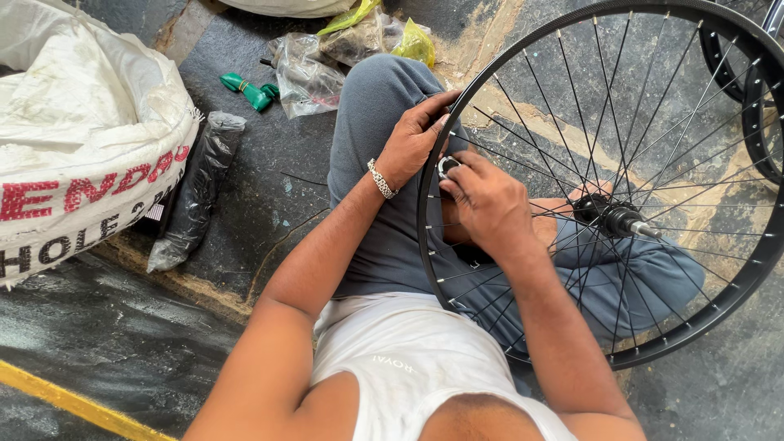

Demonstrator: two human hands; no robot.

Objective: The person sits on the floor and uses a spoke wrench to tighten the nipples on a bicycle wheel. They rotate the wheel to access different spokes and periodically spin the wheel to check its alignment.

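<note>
Bicycle wheel [621, 347] is propped across the lap. Rim is gripped by left hand [412, 143]; small round spoke tool [447, 167] is pinched in right hand [488, 204]

Sat on a dark, stained concrete floor [245, 237]. Lay directly on it: a bulging white sack [73, 122], a black plastic-wrapped bundle [196, 196] just beside it, green caps [249, 90], clear plastic bags [306, 77] near the knee.
</note>
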